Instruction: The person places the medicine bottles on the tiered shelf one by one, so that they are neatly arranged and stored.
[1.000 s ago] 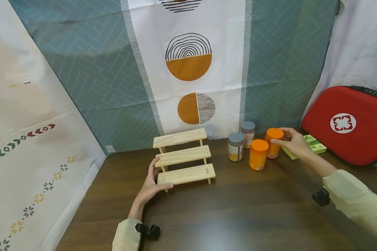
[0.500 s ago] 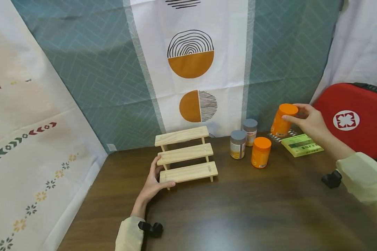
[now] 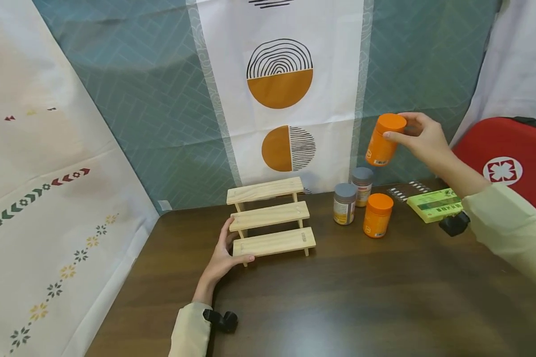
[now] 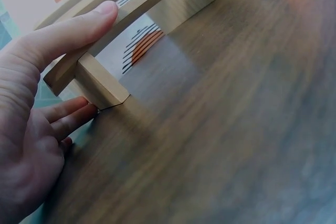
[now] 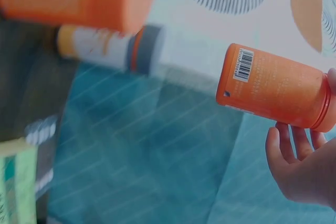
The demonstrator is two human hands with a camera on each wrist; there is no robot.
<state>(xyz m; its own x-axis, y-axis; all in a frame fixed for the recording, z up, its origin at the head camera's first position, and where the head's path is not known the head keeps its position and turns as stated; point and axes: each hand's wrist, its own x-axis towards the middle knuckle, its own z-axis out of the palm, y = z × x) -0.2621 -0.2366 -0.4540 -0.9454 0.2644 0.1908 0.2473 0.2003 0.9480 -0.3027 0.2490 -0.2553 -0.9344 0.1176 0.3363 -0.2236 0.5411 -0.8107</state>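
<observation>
My right hand [image 3: 422, 136] grips an orange jar [image 3: 379, 146] near its lid, thumb on the near side. The jar hangs in the air, slightly tilted, above the back of the table. In the right wrist view the raised jar [image 5: 273, 87] shows a barcode near its base. My left hand [image 3: 221, 258] holds the left end of a three-step wooden display rack [image 3: 274, 242]. Its thumb lies over the lowest step's front edge, as the left wrist view shows, with fingers [image 4: 73, 119] by the leg. A second orange jar [image 3: 377, 218] stands upright right of the rack.
Two grey-lidded jars [image 3: 344, 206] stand between the rack and the second orange jar. At right lie a green box [image 3: 435, 204] and blister packs [image 3: 399, 194] on the dark wooden table [image 3: 339, 287]. A red case [image 3: 518, 153] stands behind the right forearm.
My right hand has lifted the orange jar off the table, up and then leftward, uncovering the green box and blister packs. My left hand stays on the rack while the head view shifts slightly.
</observation>
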